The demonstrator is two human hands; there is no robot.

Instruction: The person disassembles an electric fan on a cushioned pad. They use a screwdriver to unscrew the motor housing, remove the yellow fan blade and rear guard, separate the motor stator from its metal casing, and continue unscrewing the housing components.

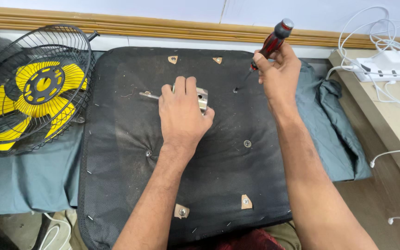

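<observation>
A big black seat pad (130,153) lay flat in the middle, bottom side up, and it was the largest thing there. It rested on a grey-blue cloth (33,176) that stuck out on both sides. To the left of the pad, a fan (33,88) with yellow blades inside a black wire cage lay on the cloth, just beside the pad's edge. On the far right stood a pale wooden table (394,125) with a white power strip (390,65) and white cables on it, well apart from the hands.

The left hand (181,115) lay palm down on the pad, near its top middle. Its fingers were curled over a small silver metal bracket (202,97), pressing it to the pad. A thin metal rod (149,96) poked out to the left from under the hand.

The right hand (278,74) was closed around a screwdriver (270,44) with a red and black handle. The tool was tilted, with its handle up by the wall. Its thin tip pointed down at a small hole (235,90) in the pad, just right of the bracket. The tip seemed to touch the hole, but it was too small to tell for sure.

4 little tan tabs with screws sat near the pad's edges, 2 at the top (172,59) and 2 at the bottom (181,211).
</observation>
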